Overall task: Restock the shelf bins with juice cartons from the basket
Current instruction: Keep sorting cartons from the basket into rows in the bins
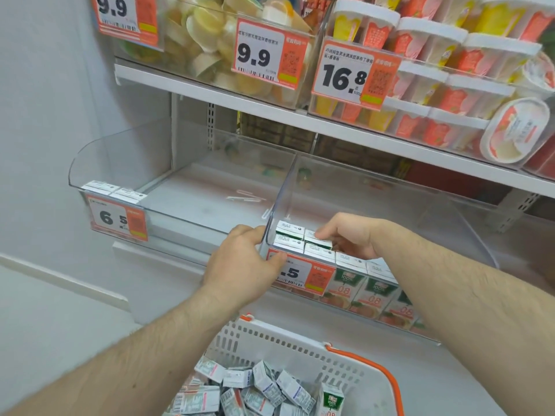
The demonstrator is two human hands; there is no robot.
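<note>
Two clear shelf bins stand side by side. The right bin (390,205) holds several upright juice cartons (354,262) along its front. My right hand (348,235) is inside it, fingers curled on a carton (318,240) in the second row. My left hand (243,262) grips the right bin's front left corner from outside, thumb over the price tag (303,274). The left bin (180,199) has two cartons (114,190) at its front left. Below, a white basket (279,346) with orange handles holds several loose cartons (261,388).
An upper shelf (270,109) carries bins of jelly cups (204,40) and ice-cream tubs (450,70) with orange price tags. A white wall (45,115) is to the left. A 6.5 price tag (117,217) hangs on the left bin.
</note>
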